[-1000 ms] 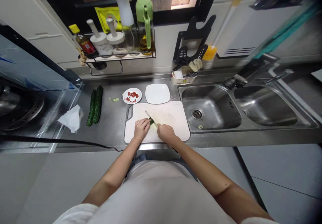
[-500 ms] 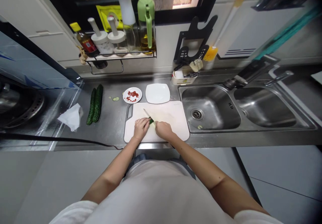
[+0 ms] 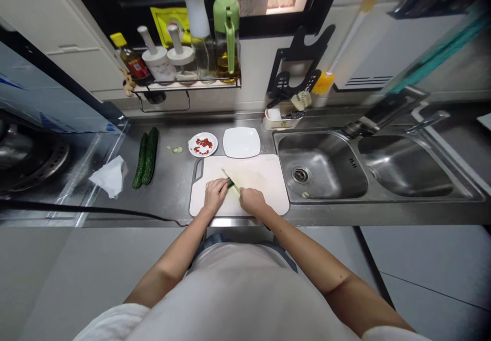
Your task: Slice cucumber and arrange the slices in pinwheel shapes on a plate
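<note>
My left hand point(image 3: 216, 194) presses a short green cucumber piece point(image 3: 230, 183) against the white cutting board point(image 3: 268, 177). My right hand point(image 3: 252, 200) is closed round the handle of a knife point(image 3: 231, 179), whose blade points up and to the left beside the cucumber. Pale green bits lie under the blade; the hands partly hide them. Behind the board stand a small white plate point(image 3: 203, 145) with chopped red pieces and a bare white square plate point(image 3: 241, 142).
Two whole cucumbers point(image 3: 146, 158) and a crumpled white tissue point(image 3: 109, 176) lie at the left. A double sink point(image 3: 322, 164) adjoins the board on the right. Bottles and jars stand on a wall rack point(image 3: 187, 84) above the counter.
My right hand and the knife have shifted slightly to the right, away from my left hand. My left hand keeps its place on the cucumber.
</note>
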Action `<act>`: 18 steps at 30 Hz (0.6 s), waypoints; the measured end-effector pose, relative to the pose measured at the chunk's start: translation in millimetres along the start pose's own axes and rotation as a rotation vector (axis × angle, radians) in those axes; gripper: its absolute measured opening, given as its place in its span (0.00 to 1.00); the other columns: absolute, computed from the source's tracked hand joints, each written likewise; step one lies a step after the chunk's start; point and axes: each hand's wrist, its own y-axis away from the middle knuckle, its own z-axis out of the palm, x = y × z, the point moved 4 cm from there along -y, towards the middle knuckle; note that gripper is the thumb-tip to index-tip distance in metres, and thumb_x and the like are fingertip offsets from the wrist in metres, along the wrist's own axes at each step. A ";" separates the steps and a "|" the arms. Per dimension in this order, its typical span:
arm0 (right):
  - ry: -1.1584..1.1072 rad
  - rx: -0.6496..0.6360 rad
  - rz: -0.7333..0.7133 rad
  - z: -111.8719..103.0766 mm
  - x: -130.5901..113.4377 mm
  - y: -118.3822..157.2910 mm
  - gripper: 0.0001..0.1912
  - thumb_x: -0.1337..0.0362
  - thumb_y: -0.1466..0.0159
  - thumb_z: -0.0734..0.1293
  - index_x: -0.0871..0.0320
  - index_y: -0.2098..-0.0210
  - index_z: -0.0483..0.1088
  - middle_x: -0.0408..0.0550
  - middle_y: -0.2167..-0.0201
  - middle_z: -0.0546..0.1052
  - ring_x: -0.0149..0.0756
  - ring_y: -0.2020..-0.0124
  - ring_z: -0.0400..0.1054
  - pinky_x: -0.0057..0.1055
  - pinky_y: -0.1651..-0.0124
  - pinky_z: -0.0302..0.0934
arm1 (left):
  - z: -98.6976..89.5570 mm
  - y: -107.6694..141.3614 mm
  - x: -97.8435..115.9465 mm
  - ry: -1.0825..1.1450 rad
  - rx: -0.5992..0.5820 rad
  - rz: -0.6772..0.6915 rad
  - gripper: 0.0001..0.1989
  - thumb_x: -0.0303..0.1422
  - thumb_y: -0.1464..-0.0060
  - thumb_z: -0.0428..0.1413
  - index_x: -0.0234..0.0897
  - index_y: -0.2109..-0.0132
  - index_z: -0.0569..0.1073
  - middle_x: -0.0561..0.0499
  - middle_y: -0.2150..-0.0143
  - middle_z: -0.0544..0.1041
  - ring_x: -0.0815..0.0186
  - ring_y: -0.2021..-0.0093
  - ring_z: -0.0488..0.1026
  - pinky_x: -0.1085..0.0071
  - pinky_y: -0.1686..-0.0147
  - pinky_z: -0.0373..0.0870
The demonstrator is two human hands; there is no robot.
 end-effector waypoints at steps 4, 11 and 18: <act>-0.021 0.017 -0.001 -6.1 -6.0 -8.0 0.17 0.71 0.34 0.55 0.61 0.51 0.69 0.58 0.56 0.78 0.42 0.51 0.72 0.33 0.54 0.62 | 1.3 0.0 -1.4 0.005 -0.008 -0.007 0.13 0.34 0.36 0.48 0.40 0.53 0.76 0.47 0.55 0.80 0.62 0.54 0.74 0.63 0.54 0.65; -0.022 0.016 0.013 -4.3 -4.9 -6.7 0.17 0.70 0.34 0.54 0.61 0.50 0.69 0.58 0.55 0.78 0.42 0.51 0.72 0.33 0.53 0.62 | 0.7 -0.7 -1.1 0.002 -0.002 -0.012 0.13 0.35 0.36 0.49 0.41 0.53 0.77 0.47 0.55 0.80 0.62 0.55 0.74 0.62 0.54 0.65; -0.005 -0.007 0.015 2.4 -0.1 -1.8 0.17 0.70 0.34 0.55 0.62 0.50 0.68 0.60 0.56 0.78 0.44 0.51 0.72 0.35 0.53 0.62 | 0.3 -1.3 -0.5 0.000 -0.006 -0.013 0.12 0.34 0.36 0.49 0.40 0.53 0.76 0.47 0.55 0.79 0.63 0.55 0.74 0.63 0.55 0.65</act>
